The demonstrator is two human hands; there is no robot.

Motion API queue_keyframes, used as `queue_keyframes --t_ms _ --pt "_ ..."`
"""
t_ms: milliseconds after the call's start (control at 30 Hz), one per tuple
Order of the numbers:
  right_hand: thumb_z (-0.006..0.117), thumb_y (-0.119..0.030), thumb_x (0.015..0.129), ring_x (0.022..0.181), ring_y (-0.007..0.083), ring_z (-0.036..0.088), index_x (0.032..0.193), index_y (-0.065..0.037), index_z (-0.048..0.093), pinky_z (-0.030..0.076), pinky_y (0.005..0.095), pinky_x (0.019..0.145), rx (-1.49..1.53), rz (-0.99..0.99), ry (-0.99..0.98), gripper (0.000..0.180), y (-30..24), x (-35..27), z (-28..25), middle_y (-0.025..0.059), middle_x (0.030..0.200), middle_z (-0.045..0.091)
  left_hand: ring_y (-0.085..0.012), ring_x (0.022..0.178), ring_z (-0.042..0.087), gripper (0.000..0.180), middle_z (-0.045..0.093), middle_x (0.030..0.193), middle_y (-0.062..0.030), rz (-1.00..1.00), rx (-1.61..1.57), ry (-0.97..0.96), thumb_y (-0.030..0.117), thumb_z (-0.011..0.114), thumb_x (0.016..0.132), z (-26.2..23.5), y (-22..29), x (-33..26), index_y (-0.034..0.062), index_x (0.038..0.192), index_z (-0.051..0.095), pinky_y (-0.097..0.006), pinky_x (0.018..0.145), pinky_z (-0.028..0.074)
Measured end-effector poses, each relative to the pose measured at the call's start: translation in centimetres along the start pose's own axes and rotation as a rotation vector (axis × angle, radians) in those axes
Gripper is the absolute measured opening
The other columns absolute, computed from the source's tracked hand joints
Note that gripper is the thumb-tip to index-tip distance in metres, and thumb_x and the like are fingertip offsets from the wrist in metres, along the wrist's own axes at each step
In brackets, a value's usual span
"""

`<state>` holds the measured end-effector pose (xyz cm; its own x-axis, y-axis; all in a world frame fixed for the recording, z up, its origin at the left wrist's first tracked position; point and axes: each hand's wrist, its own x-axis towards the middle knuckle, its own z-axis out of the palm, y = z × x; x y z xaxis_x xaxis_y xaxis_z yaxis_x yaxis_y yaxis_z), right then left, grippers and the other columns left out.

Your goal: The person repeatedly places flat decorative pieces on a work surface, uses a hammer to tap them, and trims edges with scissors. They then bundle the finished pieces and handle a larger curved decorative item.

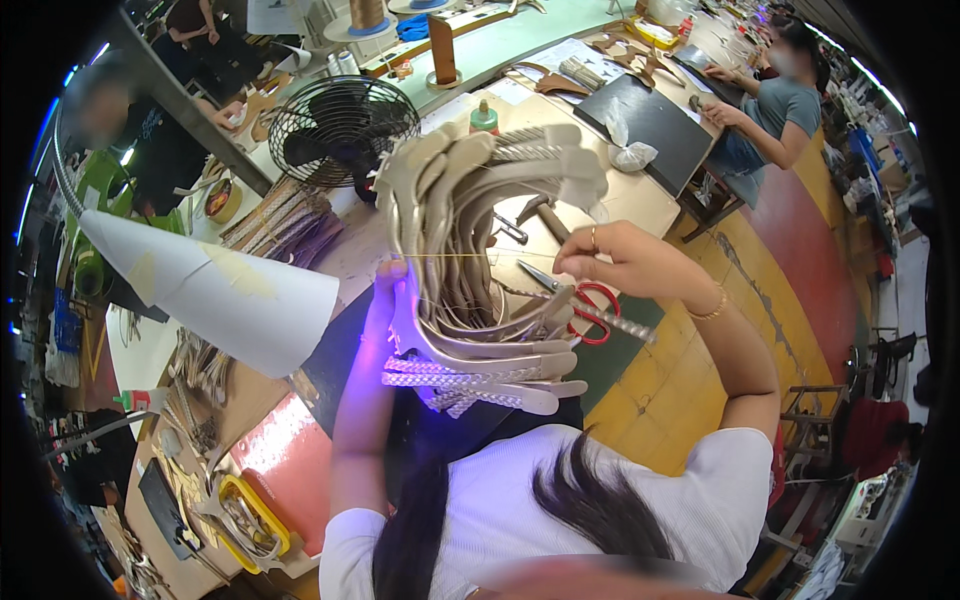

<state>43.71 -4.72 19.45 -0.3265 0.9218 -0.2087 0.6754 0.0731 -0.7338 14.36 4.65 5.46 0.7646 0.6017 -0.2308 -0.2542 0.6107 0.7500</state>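
Note:
A thick curved bundle of beige-gold leather shoe straps (455, 215), some of them braided, hangs in front of my chest. My left hand (391, 278) grips the bundle's left side, its fingers partly hidden behind the straps. A thin yellowish thread (480, 255) runs taut across the bundle towards my right hand (615, 258), whose fingertips are pinched together at the thread's end. Below that hand lie red-handled scissors (597, 312), partly covered by the straps. A hammer (550, 218) rests on the table behind the bundle.
A white cone-shaped lamp shade (230, 290) juts in from the left. Beyond the bundle stand a black fan (345, 130) and a green-capped bottle (484, 118). A yellow tray (250, 515) sits at lower left. One co-worker (785, 110) is at the far right, another (160, 150) at far left.

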Motion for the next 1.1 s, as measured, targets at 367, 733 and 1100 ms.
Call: queue_keyframes --t_ms 367,733,1100 --pt "0.06 -0.022 0.096 0.097 0.0199 0.057 0.095 -0.002 0.064 0.045 0.0325 0.088 0.304 -0.421 0.295 0.021 3.0 0.9 4.9 0.0085 0.105 0.06 -0.023 0.091 0.066 0.064 0.068 0.1 -0.0142 0.135 -0.201 0.122 0.047 0.066 0.075 -1.1 -3.7 -0.7 -0.0029 0.116 0.061 -0.034 0.082 0.053" --pt "0.06 -0.022 0.095 0.1 0.0262 0.063 0.107 -0.001 0.065 0.05 0.0365 0.087 0.538 0.344 0.842 0.025 17.4 -3.0 10.9 0.0107 0.107 0.064 -0.0234 0.086 0.067 0.063 0.068 0.096 -0.0145 0.2 -0.18 0.114 0.05 0.058 0.081 2.1 -3.4 3.5 -0.004 0.112 0.062 -0.035 0.078 0.055" --pt "0.06 -0.027 0.091 0.12 0.0433 0.043 0.128 -0.009 0.042 0.038 0.0444 0.101 0.292 0.456 1.025 0.044 26.8 -4.7 14.4 0.0272 0.13 0.045 -0.0184 0.072 0.067 0.038 0.068 0.084 -0.0109 0.115 -0.426 -0.284 0.035 0.062 0.086 18.4 -6.7 4.4 0.0016 0.103 0.065 -0.033 0.068 0.058"
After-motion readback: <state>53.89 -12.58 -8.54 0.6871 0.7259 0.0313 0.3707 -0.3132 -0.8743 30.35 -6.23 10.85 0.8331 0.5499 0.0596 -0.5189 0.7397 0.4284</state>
